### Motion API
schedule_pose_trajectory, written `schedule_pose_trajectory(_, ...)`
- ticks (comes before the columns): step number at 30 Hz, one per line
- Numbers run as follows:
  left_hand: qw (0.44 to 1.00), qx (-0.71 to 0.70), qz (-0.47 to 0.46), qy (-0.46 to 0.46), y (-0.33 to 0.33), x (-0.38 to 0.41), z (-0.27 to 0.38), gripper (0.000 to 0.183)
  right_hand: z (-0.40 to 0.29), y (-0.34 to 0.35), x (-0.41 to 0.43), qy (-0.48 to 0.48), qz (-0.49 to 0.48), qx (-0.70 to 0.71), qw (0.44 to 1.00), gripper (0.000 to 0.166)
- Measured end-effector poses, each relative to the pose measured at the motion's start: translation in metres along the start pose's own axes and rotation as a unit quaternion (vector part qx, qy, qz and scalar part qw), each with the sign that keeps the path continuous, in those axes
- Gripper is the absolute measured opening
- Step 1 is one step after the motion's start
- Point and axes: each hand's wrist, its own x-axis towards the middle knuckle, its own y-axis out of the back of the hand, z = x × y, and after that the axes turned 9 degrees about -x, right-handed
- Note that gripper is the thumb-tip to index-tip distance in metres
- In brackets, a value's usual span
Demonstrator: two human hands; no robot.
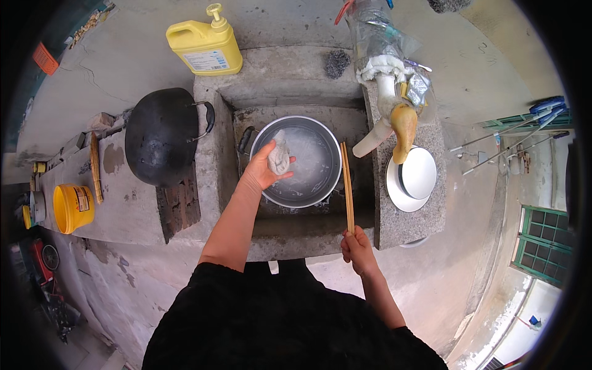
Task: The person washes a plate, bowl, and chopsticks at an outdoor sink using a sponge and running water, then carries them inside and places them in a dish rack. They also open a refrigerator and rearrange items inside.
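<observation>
A crumpled whitish cloth [279, 155] lies against the palm and thumb of my left hand [269, 165], which is over the left side of a round metal pot [314, 157]. The pot stands in a concrete sink [286, 229] and has some water in it. My right hand [357, 249] grips a few wooden chopsticks [348, 189] by their near ends, at the sink's front right. Their far ends reach up beside the pot's right rim.
Left of the sink, a black wok [162, 138] leans tilted. A yellow jug with a pump [208, 46] stands behind, near a steel wool scourer [337, 64]. White bowls or plates [418, 173] sit on the right granite ledge, below a wrapped tap [386, 88]. A yellow bucket [69, 208] is far left.
</observation>
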Motion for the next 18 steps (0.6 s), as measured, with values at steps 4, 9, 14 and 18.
schedule_pose_trajectory(4,0.999,0.010,-0.032,0.038,-0.005,-0.007,-0.010,0.038,0.005,0.001,0.002,0.028,-0.001,-0.014,1.000,0.009)
schedule_pose_trajectory(9,0.943,0.277,0.186,-0.005,-0.036,0.011,-0.002,0.028,0.017,0.005,0.012,0.108,0.056,-0.089,0.989,0.012)
schedule_pose_trajectory(14,0.933,0.304,0.043,-0.185,-0.107,0.041,0.091,0.052,0.012,0.011,0.035,0.139,0.110,-0.215,0.960,0.024)
schedule_pose_trajectory(18,0.845,0.464,0.089,-0.250,-0.102,0.048,0.102,0.062,-0.001,0.012,0.065,0.176,0.180,-0.341,0.906,0.023)
